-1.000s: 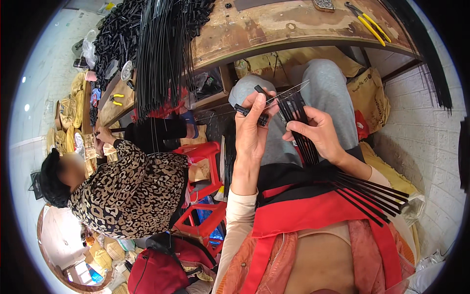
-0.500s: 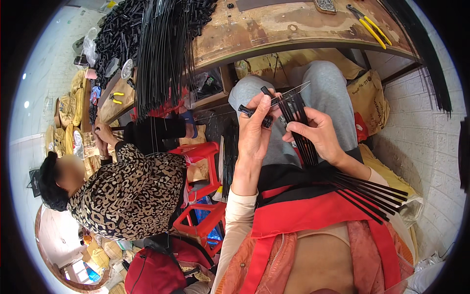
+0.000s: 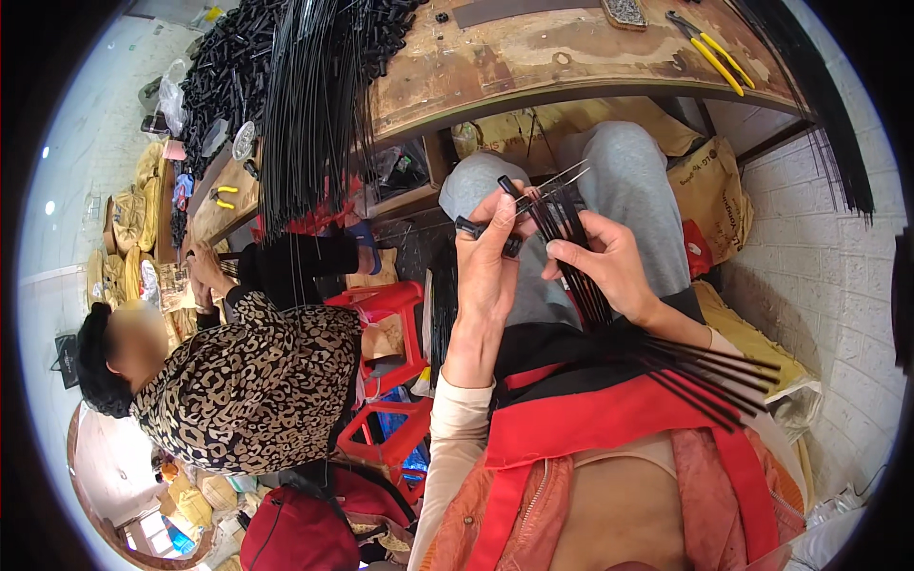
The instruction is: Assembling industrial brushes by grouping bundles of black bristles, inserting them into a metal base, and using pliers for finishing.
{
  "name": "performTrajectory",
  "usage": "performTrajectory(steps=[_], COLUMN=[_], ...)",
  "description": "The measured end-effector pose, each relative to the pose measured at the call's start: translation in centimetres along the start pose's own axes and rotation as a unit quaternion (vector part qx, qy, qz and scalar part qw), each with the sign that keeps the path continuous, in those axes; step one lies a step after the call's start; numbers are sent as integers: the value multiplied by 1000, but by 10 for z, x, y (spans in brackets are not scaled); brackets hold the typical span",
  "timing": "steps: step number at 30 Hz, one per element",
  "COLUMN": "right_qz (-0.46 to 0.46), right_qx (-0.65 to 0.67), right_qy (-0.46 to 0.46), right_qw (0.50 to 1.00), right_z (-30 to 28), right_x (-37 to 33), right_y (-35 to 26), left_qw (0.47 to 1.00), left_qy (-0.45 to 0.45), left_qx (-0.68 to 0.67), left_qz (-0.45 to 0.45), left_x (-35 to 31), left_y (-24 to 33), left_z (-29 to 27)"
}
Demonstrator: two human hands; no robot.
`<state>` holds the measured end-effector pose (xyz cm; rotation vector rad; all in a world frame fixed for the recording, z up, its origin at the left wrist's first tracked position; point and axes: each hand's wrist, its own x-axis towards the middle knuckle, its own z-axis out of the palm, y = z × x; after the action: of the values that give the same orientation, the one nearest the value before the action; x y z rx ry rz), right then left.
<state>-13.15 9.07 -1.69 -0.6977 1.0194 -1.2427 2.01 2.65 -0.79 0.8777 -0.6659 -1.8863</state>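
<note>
A bundle of slim black rods, like umbrella ribs, runs over my lap. The tails fan out to the lower right across my red and black apron. My right hand is closed on the bundle, thumb and fingers pinching its upper part. Short black tubular plastic pieces stick out of my left hand, whose fingers are curled around them. Thin metal wires cross the rods' upper ends beside my left fingertips. Exactly where wires and rods join is hidden by my fingers.
Yellow-handled pliers and a tray of small metal parts lie on the wooden bench. Black wires overhang its left, by heaped black plastic pieces. Another person works at left, near red stools.
The view has shifted slightly, so bench and hands appear a little higher or further left. Both hands keep their grips on the tubular pieces and the rods.
</note>
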Motion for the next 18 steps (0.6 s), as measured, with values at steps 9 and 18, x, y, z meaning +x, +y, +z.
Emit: performTrajectory(steps=[9,18], right_qz=[-15,-2], right_qx=[-22,-28], right_qy=[6,-30], right_qw=[1000,999], right_z=[5,-7], right_x=[-2,2], right_y=[-4,-12], left_qw=[999,999], left_qy=[11,-30], left_qx=[35,8], left_qz=[36,28], left_x=[-11,-12], left_y=[-5,-7], left_z=[2,6])
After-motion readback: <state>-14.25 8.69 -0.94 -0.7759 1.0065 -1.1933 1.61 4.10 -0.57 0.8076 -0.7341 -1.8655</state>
